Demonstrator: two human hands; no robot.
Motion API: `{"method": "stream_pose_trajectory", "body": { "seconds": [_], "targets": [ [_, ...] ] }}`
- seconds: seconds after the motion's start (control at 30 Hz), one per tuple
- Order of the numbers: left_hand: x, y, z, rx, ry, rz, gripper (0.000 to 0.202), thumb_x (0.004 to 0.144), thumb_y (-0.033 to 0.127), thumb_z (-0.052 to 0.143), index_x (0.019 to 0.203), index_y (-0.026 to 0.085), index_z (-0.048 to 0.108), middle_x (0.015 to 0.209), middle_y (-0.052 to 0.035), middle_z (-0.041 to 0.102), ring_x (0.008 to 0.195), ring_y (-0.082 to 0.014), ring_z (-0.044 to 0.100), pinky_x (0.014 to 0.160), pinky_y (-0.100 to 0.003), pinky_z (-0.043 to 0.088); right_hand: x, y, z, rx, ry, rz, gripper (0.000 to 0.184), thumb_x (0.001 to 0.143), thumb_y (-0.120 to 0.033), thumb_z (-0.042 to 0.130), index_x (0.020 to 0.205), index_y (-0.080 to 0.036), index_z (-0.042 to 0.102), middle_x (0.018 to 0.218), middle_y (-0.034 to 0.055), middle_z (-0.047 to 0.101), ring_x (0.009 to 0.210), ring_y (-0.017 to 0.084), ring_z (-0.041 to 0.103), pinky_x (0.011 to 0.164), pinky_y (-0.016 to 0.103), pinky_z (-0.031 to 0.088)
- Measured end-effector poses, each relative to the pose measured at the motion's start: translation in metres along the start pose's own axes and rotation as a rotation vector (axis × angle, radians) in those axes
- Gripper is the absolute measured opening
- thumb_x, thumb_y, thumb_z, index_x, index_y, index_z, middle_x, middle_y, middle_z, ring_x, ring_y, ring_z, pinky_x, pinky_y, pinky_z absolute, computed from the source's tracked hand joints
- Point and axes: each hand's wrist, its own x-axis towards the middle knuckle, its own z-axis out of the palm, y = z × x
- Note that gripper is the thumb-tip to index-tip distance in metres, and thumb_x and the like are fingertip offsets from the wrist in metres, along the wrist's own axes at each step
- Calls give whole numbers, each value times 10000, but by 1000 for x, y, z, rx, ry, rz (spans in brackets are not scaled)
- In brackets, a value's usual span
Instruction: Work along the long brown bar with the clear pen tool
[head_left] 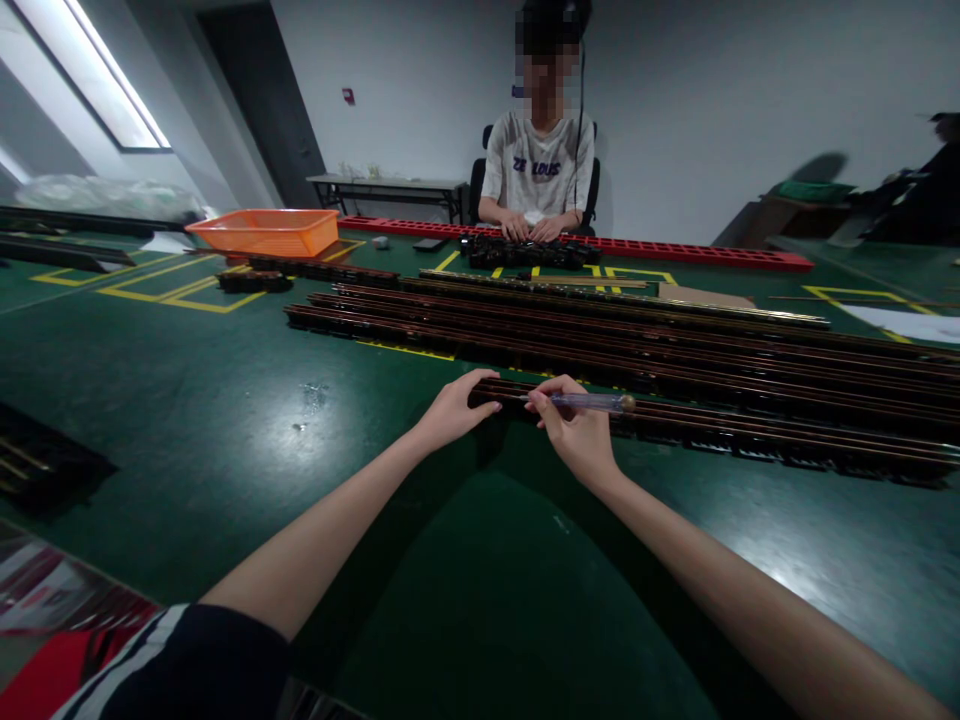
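Midway across the surface (225, 420), pressing closed left fingers (474, 382) on the end of the nearest rail (750, 425), pinching a screwdriver (592, 402) in right fingers (551, 402), evidently at the start.

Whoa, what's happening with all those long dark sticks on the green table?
A person's left hand rests on the end of the nearest long strip, while the right hand holds a clear-handled tool over it. More long strips lie in rows behind on the green table. Across it, another person sits with both hands on small dark parts. An orange basket stands further left.
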Motion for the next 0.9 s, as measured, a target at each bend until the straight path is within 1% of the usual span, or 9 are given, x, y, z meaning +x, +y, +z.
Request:
{"method": "stream_pose_trajectory", "body": {
  "seconds": [0.1, 0.2, 0.37, 0.43, 0.6, 0.8, 0.9],
  "targets": [
    [0, 1, 1, 29, 11, 2, 397, 772, 178, 634, 1152, 145, 523, 1157, -105, 615, 1063, -221, 590, 945, -417, 447, 0, 1, 0, -7, -12, -4, 192, 851, -371, 542, 807, -185, 558, 728, 41, 647, 678, 161, 635, 566, 279, 511],
    [1, 2, 4, 86, 37, -2, 391, 764, 247, 673, 1112, 150, 524, 1129, -100, 616, 1039, -236, 592, 895, -409, 471, -1, 2, -1, -15, -12, 4, 201, 851, -381, 539, 805, -186, 558, 732, 44, 641, 677, 164, 628, 571, 287, 510],
    [4, 7, 8, 250, 78, -13, 365, 769, 370, 687, 1019, 159, 525, 1050, -94, 616, 962, -259, 594, 812, -410, 483, 0, 2, -2, -14, -16, 11, 211, 857, -382, 526, 801, -181, 555, 735, 52, 643, 691, 169, 629, 589, 295, 511],
    [4, 9, 9, 302, 82, -25, 371, 772, 393, 685, 1008, 158, 520, 1046, -97, 610, 957, -267, 591, 803, -411, 481, 0, 1, -2, -37, -17, 13, 216, 856, -384, 525, 801, -178, 559, 731, 50, 642, 661, 161, 616, 579, 293, 507],
    [3, 10, 9, 322, 84, -24, 366, 790, 398, 671, 1028, 170, 512, 1065, -84, 608, 979, -258, 586, 829, -396, 476, 0, 2, -2, -57, -11, 4, 224, 853, -388, 525, 789, -176, 565, 720, 42, 630, 617, 142, 588, 556, 278, 495],
    [2, 11, 8, 332, 98, -15, 324, 791, 347, 673, 1025, 173, 531, 1071, -72, 623, 991, -244, 589, 844, -383, 470, 0, 4, -4, -15, -24, -17, 203, 856, -372, 532, 803, -179, 566, 744, 48, 653, 675, 157, 630, 572, 273, 510],
    [1, 14, 9, 379, 106, -14, 324, 787, 329, 674, 1034, 167, 541, 1078, -73, 631, 1015, -252, 579, 856, -397, 454, 1, 6, -5, -20, -22, -16, 207, 854, -376, 537, 804, -177, 568, 731, 48, 658, 655, 155, 631, 559, 271, 509]
  ]
}}
